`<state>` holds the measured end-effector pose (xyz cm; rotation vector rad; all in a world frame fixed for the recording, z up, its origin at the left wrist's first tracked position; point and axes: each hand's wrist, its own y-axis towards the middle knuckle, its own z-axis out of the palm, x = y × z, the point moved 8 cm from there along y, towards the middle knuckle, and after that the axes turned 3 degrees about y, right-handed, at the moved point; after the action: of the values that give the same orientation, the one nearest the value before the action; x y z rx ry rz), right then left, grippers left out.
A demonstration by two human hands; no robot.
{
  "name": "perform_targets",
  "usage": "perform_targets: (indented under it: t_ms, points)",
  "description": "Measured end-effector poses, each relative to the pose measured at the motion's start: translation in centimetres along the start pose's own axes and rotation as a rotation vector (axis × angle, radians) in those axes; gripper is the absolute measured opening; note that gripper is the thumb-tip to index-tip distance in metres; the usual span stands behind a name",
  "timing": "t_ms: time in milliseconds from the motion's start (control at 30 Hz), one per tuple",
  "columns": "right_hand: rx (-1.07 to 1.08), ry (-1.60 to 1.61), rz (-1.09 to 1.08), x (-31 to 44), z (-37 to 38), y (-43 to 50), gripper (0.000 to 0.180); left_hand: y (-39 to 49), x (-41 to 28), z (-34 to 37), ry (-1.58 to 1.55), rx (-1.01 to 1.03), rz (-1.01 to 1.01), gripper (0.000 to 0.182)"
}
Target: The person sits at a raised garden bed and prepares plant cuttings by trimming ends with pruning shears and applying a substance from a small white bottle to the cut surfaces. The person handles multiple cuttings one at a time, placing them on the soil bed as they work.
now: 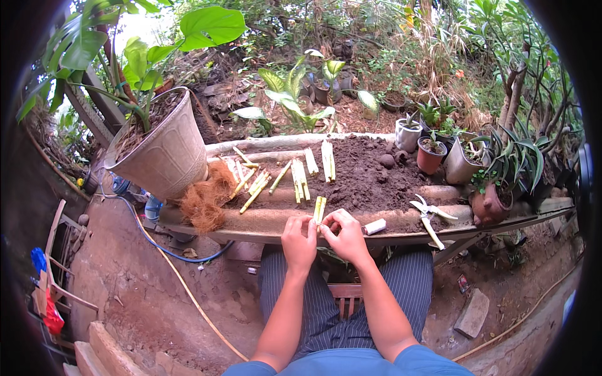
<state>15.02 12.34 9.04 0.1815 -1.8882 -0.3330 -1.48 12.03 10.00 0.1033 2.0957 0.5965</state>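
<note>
My left hand (pixel 300 239) and my right hand (pixel 345 236) meet at the table's near edge, pinching the lower end of a small bundle of yellow-green stem cuttings (pixel 320 208). The cuttings stand nearly upright; their bottom ends are hidden by my fingers. Just right of my right hand lies a white spool of thread (pixel 375 226). Beyond my hands rest bundled cuttings (pixel 300 180), a further bundle (pixel 328 161) and a short one (pixel 311 161). Loose cuttings (pixel 255 191) lie to the left. Farther right are pruning shears (pixel 430 215) with their blades spread.
Dark soil (pixel 371 176) covers the table's middle. Brown coconut fibre (pixel 207 196) sits beside a large tilted pot (pixel 160 145) at left. Several potted plants, including a terracotta pot (pixel 431 155), line the right end. A blue hose (pixel 155 242) runs over the ground.
</note>
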Motion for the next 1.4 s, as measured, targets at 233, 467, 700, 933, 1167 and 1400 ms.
perform_targets:
  t_ms: [233, 467, 700, 933, 1167, 1400]
  points:
    - [0.025, 0.144, 0.075, -1.2, -0.8, 0.2, 0.019, 0.0, 0.1, 0.1, 0.028, -0.032, -0.027, 0.012]
    - [0.012, 0.255, 0.141, -3.1, -0.3, 0.2, 0.023, 0.1, -0.2, -0.2, 0.019, -0.052, -0.016, 0.013]
    - [-0.048, 0.331, 0.213, -2.5, -0.5, 0.1, 0.015, 0.0, -1.0, 0.0, -0.093, -0.017, 0.022, 0.012]
    - [-0.04, 0.249, 0.179, -1.0, -1.9, 0.3, 0.031, 0.1, -0.8, 0.0, -0.131, 0.008, 0.003, 0.014]
    - [-0.045, 0.106, 0.099, 0.9, -3.3, 0.3, 0.032, 0.1, -1.3, 0.1, -0.088, 0.025, 0.086, 0.012]
    - [-0.048, 0.221, 0.154, 0.8, -2.9, 0.1, 0.031, -0.2, -1.1, 0.8, -0.042, 0.062, 0.171, 0.014]
